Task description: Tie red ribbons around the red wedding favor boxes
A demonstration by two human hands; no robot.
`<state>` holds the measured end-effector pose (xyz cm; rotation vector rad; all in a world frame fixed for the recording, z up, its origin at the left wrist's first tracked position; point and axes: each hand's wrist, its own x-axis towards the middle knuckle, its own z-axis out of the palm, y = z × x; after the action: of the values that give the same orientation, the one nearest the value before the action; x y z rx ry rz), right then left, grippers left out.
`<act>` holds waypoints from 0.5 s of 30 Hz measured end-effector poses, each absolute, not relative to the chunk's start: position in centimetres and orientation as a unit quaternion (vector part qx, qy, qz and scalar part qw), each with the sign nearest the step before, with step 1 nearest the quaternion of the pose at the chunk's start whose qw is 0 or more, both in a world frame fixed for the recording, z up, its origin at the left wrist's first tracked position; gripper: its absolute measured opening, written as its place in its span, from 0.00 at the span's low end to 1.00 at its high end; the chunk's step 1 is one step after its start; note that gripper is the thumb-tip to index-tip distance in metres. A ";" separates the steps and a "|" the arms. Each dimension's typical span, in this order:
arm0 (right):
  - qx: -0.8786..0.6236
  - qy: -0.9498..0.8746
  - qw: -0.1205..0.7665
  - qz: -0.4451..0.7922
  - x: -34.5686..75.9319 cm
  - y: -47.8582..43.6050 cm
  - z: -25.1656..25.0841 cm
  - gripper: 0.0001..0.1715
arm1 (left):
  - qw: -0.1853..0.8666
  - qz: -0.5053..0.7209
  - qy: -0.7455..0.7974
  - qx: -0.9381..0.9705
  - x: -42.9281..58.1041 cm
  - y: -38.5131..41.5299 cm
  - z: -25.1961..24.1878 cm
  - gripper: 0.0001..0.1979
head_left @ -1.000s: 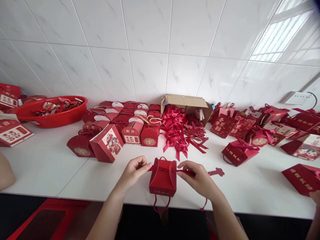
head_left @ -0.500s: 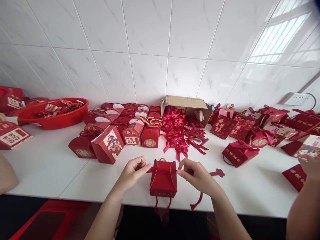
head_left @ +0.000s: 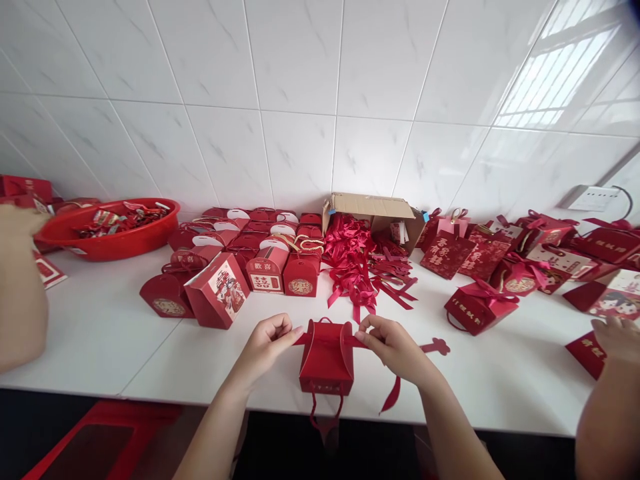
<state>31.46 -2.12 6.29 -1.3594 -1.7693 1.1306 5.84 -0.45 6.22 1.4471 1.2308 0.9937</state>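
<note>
Pinching the ribbon (head_left: 391,397) beside the red box (head_left: 326,365), left hand (head_left: 264,345) and right hand (head_left: 396,348) fingers hide their grip.

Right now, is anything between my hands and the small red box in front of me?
Nothing visible. The left hand and right hand both pinch the ribbon at the top flaps of the red box.

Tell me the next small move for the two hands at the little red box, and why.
Probably draw the ribbon gently taut, pulling outward with both hands. The left hand and right hand each pinch it beside the red box, whose two top flaps stand apart, and its loose end hangs past the table edge, so there seems to be slack.
</note>
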 end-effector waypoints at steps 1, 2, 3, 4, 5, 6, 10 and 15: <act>-0.521 -0.670 0.312 0.428 31.5 -2.0 6.2 0.18 | 0.485 0.407 0.507 0.585 5.7 -0.4 6.0 0.22; -0.526 -0.668 0.310 0.425 31.5 -1.9 6.1 0.18 | 0.496 0.405 0.510 0.574 5.6 -0.3 5.7 0.22; -0.531 -0.667 0.307 0.423 31.5 -1.9 5.9 0.18 | 0.510 0.402 0.512 0.562 5.5 -0.2 5.4 0.22; -0.534 -0.666 0.305 0.423 31.5 -1.8 5.7 0.18 | 0.525 0.398 0.514 0.549 5.4 -0.2 5.0 0.23; -0.535 -0.664 0.303 0.426 31.5 -1.8 5.4 0.18 | 0.538 0.395 0.515 0.538 5.4 -0.2 4.6 0.23; -0.534 -0.661 0.304 0.431 31.5 -1.9 5.1 0.18 | 0.549 0.393 0.513 0.530 5.4 -0.2 4.2 0.23; -0.531 -0.644 0.321 0.448 31.7 -2.2 3.0 0.22 | 0.566 0.392 0.507 0.519 5.9 -0.4 2.5 0.24; -0.542 -0.611 0.355 0.455 32.0 -2.6 0.5 0.26 | 0.568 0.400 0.512 0.505 6.3 -0.7 0.8 0.26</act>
<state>32.03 -2.56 0.47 -1.4005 -1.5775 1.1765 6.32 -0.68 0.85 1.1859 1.2023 0.9397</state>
